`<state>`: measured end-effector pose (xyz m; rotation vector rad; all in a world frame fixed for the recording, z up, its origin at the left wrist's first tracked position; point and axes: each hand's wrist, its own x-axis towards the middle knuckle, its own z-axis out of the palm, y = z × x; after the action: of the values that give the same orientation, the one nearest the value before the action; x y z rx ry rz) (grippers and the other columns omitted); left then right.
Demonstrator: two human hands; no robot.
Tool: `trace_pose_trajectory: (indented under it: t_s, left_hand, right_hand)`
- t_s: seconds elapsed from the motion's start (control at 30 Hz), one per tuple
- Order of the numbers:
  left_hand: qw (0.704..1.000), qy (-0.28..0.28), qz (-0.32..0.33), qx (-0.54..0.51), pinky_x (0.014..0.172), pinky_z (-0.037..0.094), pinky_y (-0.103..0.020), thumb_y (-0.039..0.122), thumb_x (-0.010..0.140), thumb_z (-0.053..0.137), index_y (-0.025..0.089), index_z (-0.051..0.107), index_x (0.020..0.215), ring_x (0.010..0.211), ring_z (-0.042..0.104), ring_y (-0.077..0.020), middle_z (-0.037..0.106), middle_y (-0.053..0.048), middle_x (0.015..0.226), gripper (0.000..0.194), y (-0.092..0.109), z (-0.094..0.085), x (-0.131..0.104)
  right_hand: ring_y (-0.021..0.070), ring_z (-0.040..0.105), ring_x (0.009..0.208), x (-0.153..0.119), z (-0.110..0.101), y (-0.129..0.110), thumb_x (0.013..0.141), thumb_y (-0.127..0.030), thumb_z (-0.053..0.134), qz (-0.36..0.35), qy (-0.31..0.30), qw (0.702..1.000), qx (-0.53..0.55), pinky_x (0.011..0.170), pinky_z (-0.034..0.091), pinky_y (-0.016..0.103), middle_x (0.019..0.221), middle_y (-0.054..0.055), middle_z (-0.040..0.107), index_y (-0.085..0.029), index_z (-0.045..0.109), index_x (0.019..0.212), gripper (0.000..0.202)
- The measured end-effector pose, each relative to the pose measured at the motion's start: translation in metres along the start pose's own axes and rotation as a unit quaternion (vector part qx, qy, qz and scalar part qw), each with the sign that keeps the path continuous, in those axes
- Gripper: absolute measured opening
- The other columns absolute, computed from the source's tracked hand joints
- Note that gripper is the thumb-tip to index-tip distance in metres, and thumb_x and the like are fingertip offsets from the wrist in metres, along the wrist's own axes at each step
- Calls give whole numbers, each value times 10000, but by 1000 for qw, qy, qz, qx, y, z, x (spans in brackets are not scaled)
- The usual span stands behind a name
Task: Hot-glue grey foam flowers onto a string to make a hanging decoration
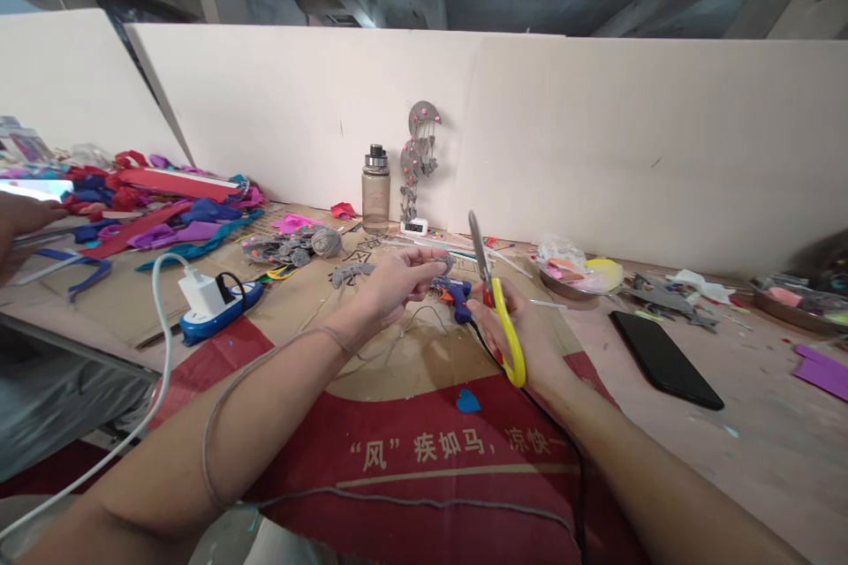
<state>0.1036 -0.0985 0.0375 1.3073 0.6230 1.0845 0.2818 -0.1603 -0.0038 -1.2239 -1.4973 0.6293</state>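
Observation:
My left hand reaches over the cardboard sheet, its fingers pinched on a small grey piece. Grey yarn loops round my left forearm and trails over the cardboard. In my right hand are yellow-handled scissors, blades pointing up. A blue glue gun lies between my two hands, partly behind the right fingers. Another grey piece rests left of my left hand. Nearer to me, a blue heart lies on the red part of the cardboard.
A blue power strip with a white charger, coloured cloth and a yarn ball are at left. A bottle stands behind. At right are a black phone and trays. Another person's hand shows far left.

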Motion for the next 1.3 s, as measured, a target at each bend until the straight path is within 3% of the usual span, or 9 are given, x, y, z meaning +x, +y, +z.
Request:
trace_pose_trajectory:
  t_s: [0.1,0.3,0.5,0.63,0.8,1.13,1.3]
  left_hand:
    - [998,-18,5,62,414,212,-182,320,649,793,163,627,978,432,336,-28,519,58,599,400,-3,5,-3]
    - [985,-62,-9,158,427,266,-178,313,661,786,150,580,1000,475,412,-48,617,8,675,429,-10,15,-7]
    - [989,-108,-51,87,423,243,-184,414,732,725,133,618,866,437,385,-42,532,36,577,329,-13,12,-6]
    - [984,-144,-62,83,435,255,-192,460,810,634,112,657,772,458,400,-39,600,-20,643,351,-15,7,-4]
    - [981,-135,-91,105,449,284,-188,401,743,712,118,678,798,493,458,-40,687,-68,829,291,-19,8,-3]
    - [982,-133,-107,82,463,317,-193,234,641,751,137,679,818,496,477,-45,668,-25,755,215,-16,11,-5]
    - [981,-123,-106,110,454,318,-192,313,672,742,135,671,798,494,480,-50,666,-32,744,229,-14,13,-6]
  right_hand:
    - [71,417,422,2,-1,-11,750,-486,662,26,11,993,114,395,366,230,675,-82,451,-261,428,1084,465]
    - [60,484,485,-1,-3,-22,729,-394,701,36,9,980,197,442,431,221,796,-56,510,-279,442,1136,496]
    - [69,479,418,0,-2,-22,696,-372,734,55,26,976,211,395,416,221,672,-75,515,-244,491,1062,458]
    - [106,531,437,1,-2,-23,675,-333,736,59,55,966,245,408,460,247,632,-78,535,-236,467,1021,448]
    - [116,553,459,2,-2,-22,657,-314,741,53,70,958,274,420,469,246,627,-77,549,-233,457,1022,469]
    - [122,565,457,-1,-2,-23,672,-291,719,71,64,955,282,446,477,252,595,-82,547,-231,451,1007,433]
    - [113,571,490,0,0,-16,675,-297,729,59,68,956,279,477,500,263,656,-66,572,-228,473,1018,434]
